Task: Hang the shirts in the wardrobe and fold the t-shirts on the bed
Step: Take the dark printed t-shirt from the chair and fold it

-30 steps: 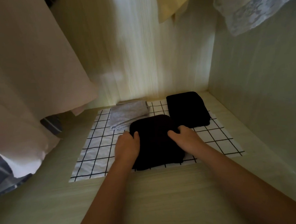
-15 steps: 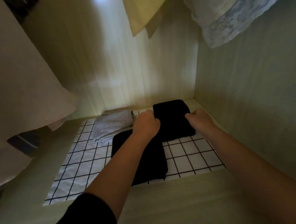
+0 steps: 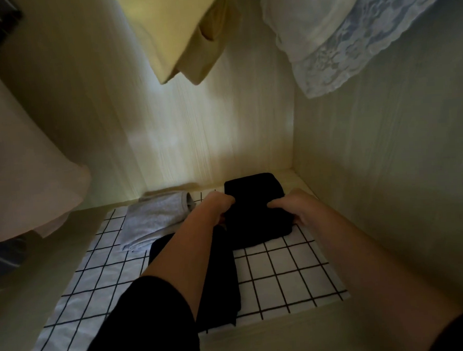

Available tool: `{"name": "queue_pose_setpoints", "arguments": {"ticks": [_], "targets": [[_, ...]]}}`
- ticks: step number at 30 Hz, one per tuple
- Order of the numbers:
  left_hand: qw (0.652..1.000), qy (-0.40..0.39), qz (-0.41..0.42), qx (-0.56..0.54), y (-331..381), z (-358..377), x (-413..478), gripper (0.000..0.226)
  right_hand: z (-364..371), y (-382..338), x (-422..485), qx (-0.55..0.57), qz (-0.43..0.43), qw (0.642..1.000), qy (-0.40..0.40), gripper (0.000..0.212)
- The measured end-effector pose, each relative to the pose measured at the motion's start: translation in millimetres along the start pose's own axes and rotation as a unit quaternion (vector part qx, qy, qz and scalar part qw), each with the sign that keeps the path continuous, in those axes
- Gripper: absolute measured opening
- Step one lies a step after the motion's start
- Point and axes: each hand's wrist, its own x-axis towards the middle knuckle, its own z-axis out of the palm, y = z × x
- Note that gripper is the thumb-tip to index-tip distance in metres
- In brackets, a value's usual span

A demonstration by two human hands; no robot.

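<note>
**Gripping a folded black t-shirt deep in the wardrobe**

Pale wood-grain panels form the wardrobe floor (image 3: 262, 339), the back wall (image 3: 195, 128) and the right wall (image 3: 387, 165); the light is dim. A white liner with a black grid (image 3: 285, 275) covers much of the floor. Overhead hang a yellow garment (image 3: 167, 30), a white lace-edged garment (image 3: 338, 38) and, at the left, a beige garment (image 3: 15, 161).

The rear black t-shirt (image 3: 253, 198) lies folded on the liner in the back right corner area, its long axis running from the opening toward the back wall. The left hand (image 3: 218, 204) clasps its left edge with curled fingers and the right hand (image 3: 294, 206) clasps its right edge. A front black t-shirt (image 3: 220, 284) lies nearer the opening, also lengthwise front to back, partly under the left forearm. A folded grey t-shirt (image 3: 157, 220) sits at the back left, angled toward the wall.
</note>
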Motion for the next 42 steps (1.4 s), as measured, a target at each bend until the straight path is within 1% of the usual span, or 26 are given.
{"name": "queue_pose_setpoints", "arguments": {"ticks": [1,2,3,6,9,11,13,15,17,20,24,25,27,30,32,34,36,38,39,42], "targets": [[1.0,-0.003,-0.004,-0.015,0,0,0,0.024,0,0,1,0.003,0.0,1.0,-0.005,0.047],[1.0,-0.003,-0.008,-0.028,-1,1,3,0.014,1,0,2,0.003,-0.001,1.0,-0.01,0.047],[0.999,0.0,-0.014,-0.044,-2,1,4,0.008,1,0,3,0.002,-0.005,1.0,-0.017,0.046],[0.996,-0.004,-0.02,-0.086,-5,0,10,0.015,1,-1,8,0.024,-0.024,0.999,-0.035,0.043],[0.988,-0.028,-0.029,-0.15,-4,-3,12,0.02,-1,-6,14,0.078,-0.03,0.995,-0.05,0.047],[0.977,-0.055,-0.035,-0.204,-4,-5,11,0.025,-1,-12,18,0.117,-0.032,0.99,-0.065,0.04],[0.959,-0.069,-0.041,-0.273,-5,-9,13,0.021,-1,-18,21,0.141,-0.02,0.987,-0.078,0.026],[0.939,-0.074,-0.041,-0.333,-7,-10,12,0.021,-3,-21,26,0.157,0.005,0.983,-0.09,0.012],[0.928,-0.067,-0.037,-0.366,-9,-9,13,0.019,-6,-22,30,0.161,0.033,0.981,-0.102,0.002],[0.919,-0.039,-0.047,-0.389,-13,-9,17,0.016,-11,-23,35,0.158,0.06,0.978,-0.121,0.006],[0.906,-0.002,-0.066,-0.417,-19,-13,27,0.002,-14,-23,36,0.164,0.081,0.975,-0.126,0.01],[0.902,0.005,-0.062,-0.427,-19,-13,28,0.003,-14,-22,36,0.181,0.087,0.972,-0.121,0.013],[0.892,0.017,-0.047,-0.45,-18,-13,28,0.01,-13,-21,37,0.228,0.103,0.962,-0.111,0.02],[0.895,0.032,-0.04,-0.443,-18,-12,25,0.017,-12,-16,40,0.283,0.11,0.947,-0.103,0.022],[0.904,0.039,-0.048,-0.424,-18,-14,25,0.014,-12,-12,44,0.277,0.097,0.951,-0.101,0.016],[0.916,0.044,-0.053,-0.395,-16,-17,22,0.01,-12,-13,48,0.222,0.086,0.966,-0.097,0.008],[0.94,0.054,-0.046,-0.334,-13,-19,20,0.011,-11,-16,55,0.15,0.075,0.983,-0.075,0.004],[0.959,0.085,-0.025,-0.271,-12,-19,18,0.023,-8,-20,60,0.107,0.07,0.99,-0.063,0.004],[0.962,0.098,-0.022,-0.252,-12,-20,16,0.026,-6,-21,62,0.097,0.065,0.991,-0.06,0.005],[0.981,0.093,-0.032,-0.167,-12,-21,7,0.022,0,-22,75,0.074,0.027,0.996,-0.034,0.026]]}}
